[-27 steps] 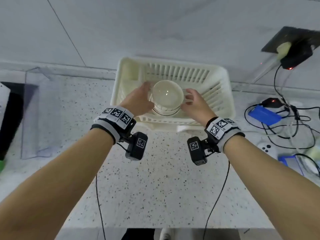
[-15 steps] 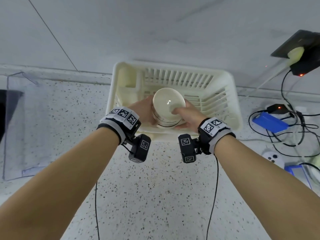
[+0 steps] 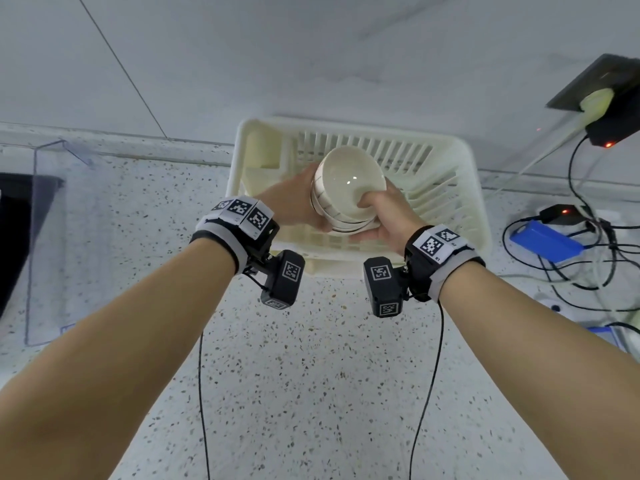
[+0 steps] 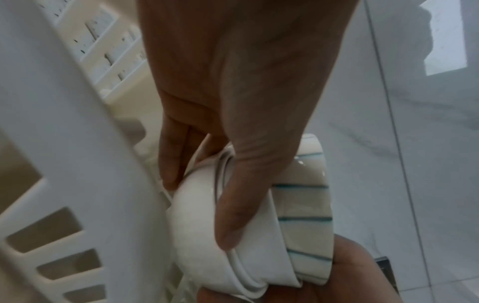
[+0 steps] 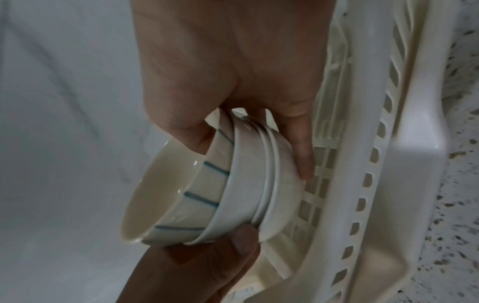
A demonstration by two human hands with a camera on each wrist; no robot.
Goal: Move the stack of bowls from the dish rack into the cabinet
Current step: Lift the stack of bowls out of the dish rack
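Your left hand [image 3: 294, 202] and your right hand [image 3: 384, 216] both hold the stack of cream ceramic bowls [image 3: 346, 192], one hand on each side, so each grip is closed around the stack. The top bowl carries thin blue vertical stripes on its outer wall, and the plain white bowls nest under it. The stack is tilted, its open mouth turned up and toward you, and it sits just above the slatted floor of the cream plastic dish rack [image 3: 464, 202], within the rack's walls. From the left wrist view your thumb [image 4: 241, 205] lies across the rims of the lower bowls while your fingers [image 4: 171, 164] reach under the base. From the right wrist view your thumb [image 5: 186, 127] hooks over the striped rim and a finger [image 5: 303, 151] runs along the bottom bowl. The rack stands on the speckled grey stone desk [image 3: 311, 393] against the pale wall. To your right, a blue box [image 3: 543, 240] and black cables [image 3: 588, 271] lie on the desk
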